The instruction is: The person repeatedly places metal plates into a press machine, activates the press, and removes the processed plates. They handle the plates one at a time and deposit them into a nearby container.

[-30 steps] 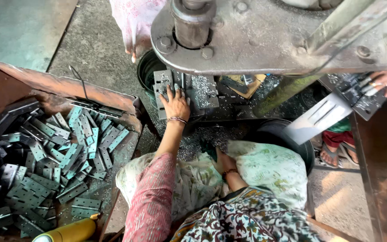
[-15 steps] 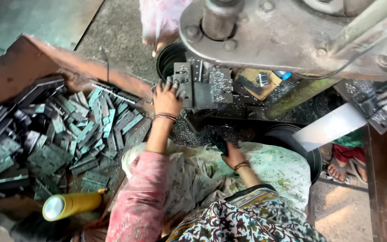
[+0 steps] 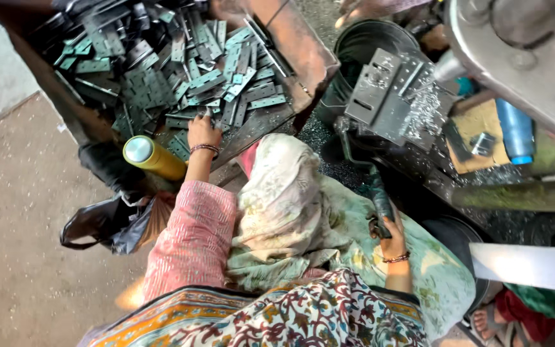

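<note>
My left hand (image 3: 203,133) reaches into a rusty metal tray (image 3: 303,58) heaped with several flat grey perforated metal plates (image 3: 181,77); its fingers rest on plates at the pile's near edge, and whether they grip one I cannot tell. My right hand (image 3: 390,238) rests on my cloth-covered knee and is closed around a dark metal rod (image 3: 380,199) that runs up toward the press. The press die block (image 3: 387,96), grey with slots and metal shavings, sits right of the tray.
A yellow cylinder (image 3: 152,157) leans by the tray's near corner above a black plastic bag (image 3: 101,225). A black bucket (image 3: 361,45) stands behind the die. A blue spool (image 3: 515,132) lies on the press bed. Another person's sandalled foot (image 3: 489,318) shows at lower right.
My left hand left the press die and swung left into the tray of plates. The view turned left with it. My right hand stayed low on the rod.
</note>
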